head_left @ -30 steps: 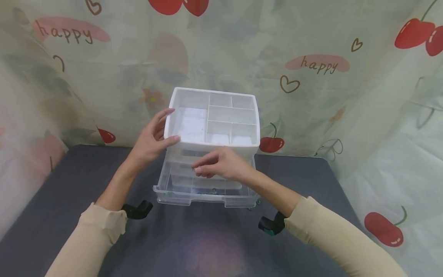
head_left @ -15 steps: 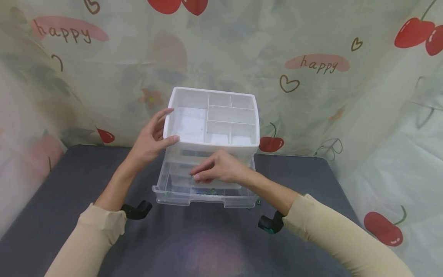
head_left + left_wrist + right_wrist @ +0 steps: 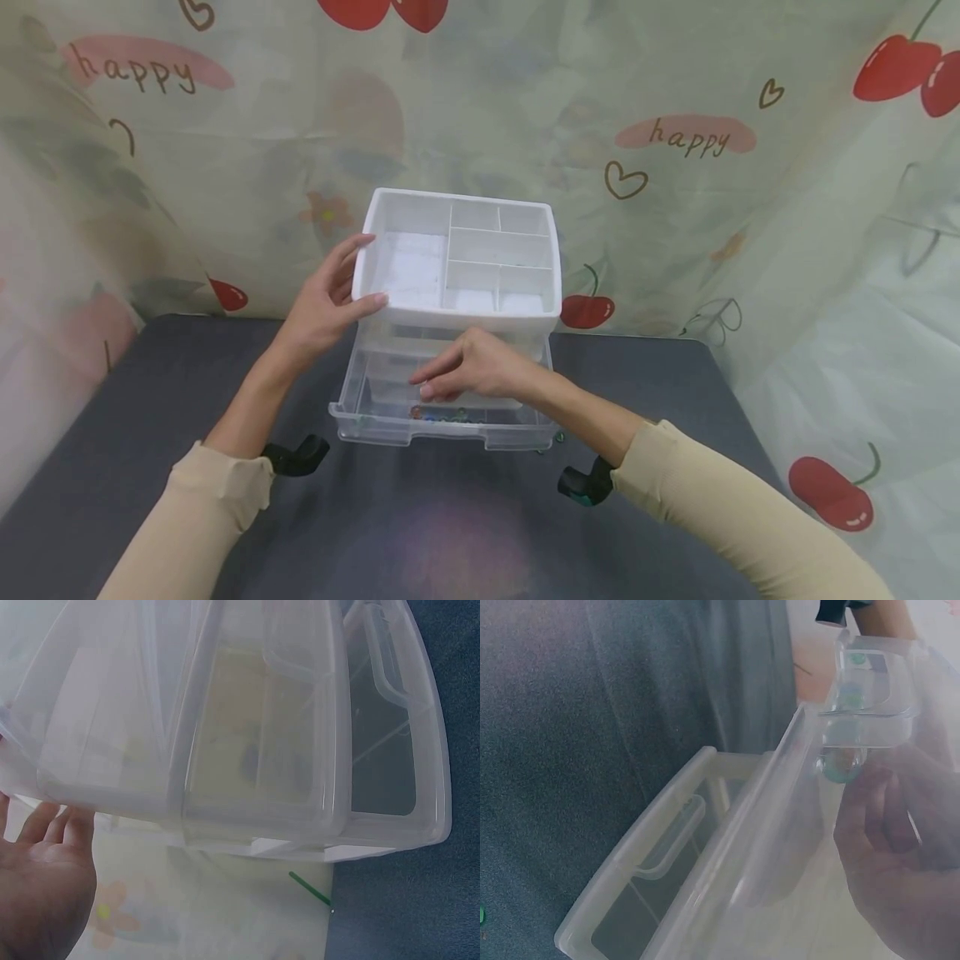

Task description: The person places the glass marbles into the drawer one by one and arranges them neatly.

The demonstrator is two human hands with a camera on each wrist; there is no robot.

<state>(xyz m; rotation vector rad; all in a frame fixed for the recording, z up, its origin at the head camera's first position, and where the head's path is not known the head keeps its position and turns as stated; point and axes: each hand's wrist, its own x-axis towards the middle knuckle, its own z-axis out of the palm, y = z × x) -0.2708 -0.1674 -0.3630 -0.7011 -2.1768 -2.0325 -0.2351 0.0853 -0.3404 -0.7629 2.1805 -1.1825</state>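
My left hand (image 3: 315,310) grips the left side of a white-topped drawer organizer (image 3: 480,319), thumb on its front rim and fingers along the side. Below that compartmented top, a clear drawer (image 3: 448,431) stands pulled out. Over it hovers my right hand (image 3: 483,367), pointing down, index finger and thumb slightly apart with nothing visible between them. An orange-tinted marble (image 3: 416,412) and several small green and blue marbles (image 3: 461,414) lie along the drawer's front. In the right wrist view, the right hand (image 3: 892,847) shows blurred through clear plastic, close to a greenish marble (image 3: 841,763).
Two small green marbles (image 3: 560,437) sit on the dark tabletop (image 3: 450,533) just right of the drawer. A patterned curtain (image 3: 480,100) hangs close behind the organizer. Black wrist-camera mounts (image 3: 296,457) project from both wrists.
My right hand has come down slightly toward the drawer, and its fingertips have parted from a small glassy marble. An orange-tinted marble now shows in the drawer. The left hand keeps its grip.
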